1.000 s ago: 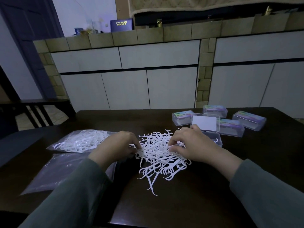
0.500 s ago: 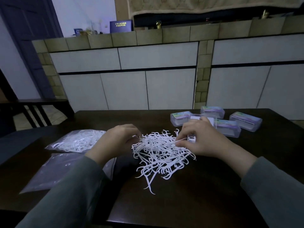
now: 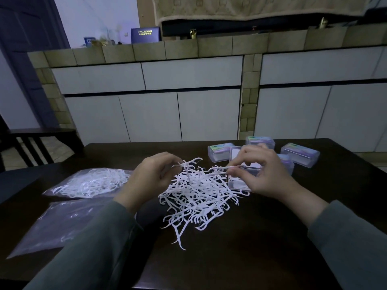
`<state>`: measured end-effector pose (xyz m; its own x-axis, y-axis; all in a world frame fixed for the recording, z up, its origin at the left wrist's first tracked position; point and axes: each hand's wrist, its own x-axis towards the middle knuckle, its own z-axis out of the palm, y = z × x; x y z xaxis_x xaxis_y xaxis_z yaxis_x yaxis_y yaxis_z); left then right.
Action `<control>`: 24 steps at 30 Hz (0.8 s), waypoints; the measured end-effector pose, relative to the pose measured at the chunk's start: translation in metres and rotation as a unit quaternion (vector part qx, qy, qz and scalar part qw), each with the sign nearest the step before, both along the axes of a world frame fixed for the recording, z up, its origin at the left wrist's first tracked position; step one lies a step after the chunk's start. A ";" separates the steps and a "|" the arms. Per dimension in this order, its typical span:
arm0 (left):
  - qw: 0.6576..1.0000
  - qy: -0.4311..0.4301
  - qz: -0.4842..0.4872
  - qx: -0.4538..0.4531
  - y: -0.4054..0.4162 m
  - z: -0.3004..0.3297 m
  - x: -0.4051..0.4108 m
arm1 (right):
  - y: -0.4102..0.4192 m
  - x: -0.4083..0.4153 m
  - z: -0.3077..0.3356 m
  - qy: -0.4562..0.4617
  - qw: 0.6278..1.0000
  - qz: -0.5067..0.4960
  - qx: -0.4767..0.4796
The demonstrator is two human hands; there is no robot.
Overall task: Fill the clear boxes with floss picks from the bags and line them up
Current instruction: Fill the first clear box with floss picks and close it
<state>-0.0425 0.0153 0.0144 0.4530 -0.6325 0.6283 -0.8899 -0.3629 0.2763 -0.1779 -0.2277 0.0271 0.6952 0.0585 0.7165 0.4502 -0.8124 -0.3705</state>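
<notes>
Lifted now, right hand holds a pick over open box.

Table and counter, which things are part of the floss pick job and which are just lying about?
Job:
loose floss picks
full bag
emptied bag
open clear box
closed boxes
left hand and right hand, each pinching picks

Lying about:
blue booklet
brass fittings
chair

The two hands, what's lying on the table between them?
A loose pile of white floss picks lies between the left hand and right hand, head view.
</notes>
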 end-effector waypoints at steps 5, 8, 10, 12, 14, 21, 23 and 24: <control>0.998 0.022 0.026 -0.047 -0.009 -0.003 -0.006 | -0.007 -0.001 -0.001 -0.025 0.999 -0.001 0.037; 0.996 0.026 0.033 -0.073 -0.014 -0.002 -0.010 | -0.012 -0.004 -0.001 -0.048 0.998 -0.019 0.027; 0.995 0.022 0.035 -0.090 -0.018 -0.001 -0.013 | -0.018 -0.006 -0.002 -0.061 0.997 -0.038 0.029; 0.993 0.019 0.044 -0.106 -0.024 0.001 -0.016 | -0.027 -0.007 -0.005 -0.061 0.996 -0.067 0.021; 0.991 0.021 0.055 -0.119 -0.031 0.003 -0.020 | -0.039 -0.007 -0.008 -0.053 0.993 -0.105 -0.008; 0.992 -0.015 0.094 -0.080 -0.060 0.007 -0.028 | -0.068 -0.017 -0.013 -0.050 0.976 -0.167 -0.129; 0.992 -0.015 0.100 -0.076 -0.068 0.007 -0.029 | -0.072 -0.019 -0.012 -0.060 0.970 -0.171 -0.163; 0.992 -0.012 0.101 -0.078 -0.072 0.006 -0.029 | -0.074 -0.020 -0.011 -0.067 0.967 -0.172 -0.176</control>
